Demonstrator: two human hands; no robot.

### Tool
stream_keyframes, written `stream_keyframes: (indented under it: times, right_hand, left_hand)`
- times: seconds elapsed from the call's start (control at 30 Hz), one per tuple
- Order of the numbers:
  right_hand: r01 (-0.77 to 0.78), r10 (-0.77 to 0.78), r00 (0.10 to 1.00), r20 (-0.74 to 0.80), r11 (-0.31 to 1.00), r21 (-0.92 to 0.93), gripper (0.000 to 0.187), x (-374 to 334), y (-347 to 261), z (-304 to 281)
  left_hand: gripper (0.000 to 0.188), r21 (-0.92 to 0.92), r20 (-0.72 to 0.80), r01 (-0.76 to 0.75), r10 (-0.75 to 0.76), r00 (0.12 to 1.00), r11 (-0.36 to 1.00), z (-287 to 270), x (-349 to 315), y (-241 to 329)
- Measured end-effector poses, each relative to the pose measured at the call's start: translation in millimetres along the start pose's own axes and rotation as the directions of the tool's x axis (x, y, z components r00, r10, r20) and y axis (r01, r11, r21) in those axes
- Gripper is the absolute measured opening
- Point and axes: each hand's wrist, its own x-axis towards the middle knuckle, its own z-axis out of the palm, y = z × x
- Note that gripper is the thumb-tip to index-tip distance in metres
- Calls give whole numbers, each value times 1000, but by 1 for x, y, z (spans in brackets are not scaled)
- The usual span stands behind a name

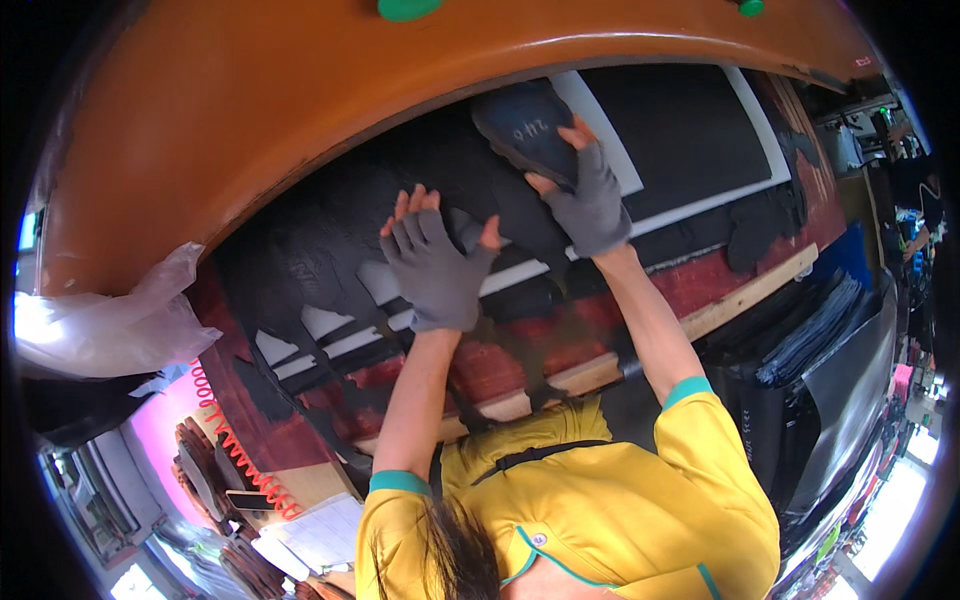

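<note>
In a grey fingerless glove, my right hand [590, 195] grips the near right edge of a dark, rounded cutting die [525, 125], its thumb on the near side and fingers over the edge. The die lies over black sheet material [690, 140], beside a white strip, with pale marks on its top. My left hand [435, 260], gloved alike, is spread with fingers apart above the cut black sheet [320, 235] to the left. It holds nothing. Whether its palm touches the sheet I cannot tell.
A large orange machine beam [250, 110] spans the far side, close beyond the hands. The red board [490, 375] has a wooden edge in front of me. Black sheets [820, 330] are stacked at right. Plastic film [120, 320] and a coiled red hose [240, 455] are at left.
</note>
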Motion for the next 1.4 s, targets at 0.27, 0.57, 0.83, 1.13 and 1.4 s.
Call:
stream_keyframes:
  times: [0.27,0.57,0.83,1.13,1.4]
  right_hand:
    - [54,-59,995,-86,997,-62,67,-48,-38,-39]
    - [248,-202,949,244,953,-175,23,-94,-16,-20]
    - [237,-188,949,253,955,-178,23,-84,-9,-16]
    - [182,-137,963,231,965,-188,25,-85,-5,-9]
    - [201,-177,973,147,964,-173,25,-96,-13,-6]
  left_hand:
    - [78,69,-247,-223,233,941,972,-34,68,2]
    - [74,319,-454,-456,556,697,831,-18,205,26]
    - [68,42,41,-230,228,973,972,-26,-4,2]
    - [38,135,114,17,-32,993,991,-15,-113,-17]
    - [17,-95,203,90,-69,977,991,-39,-103,-11]
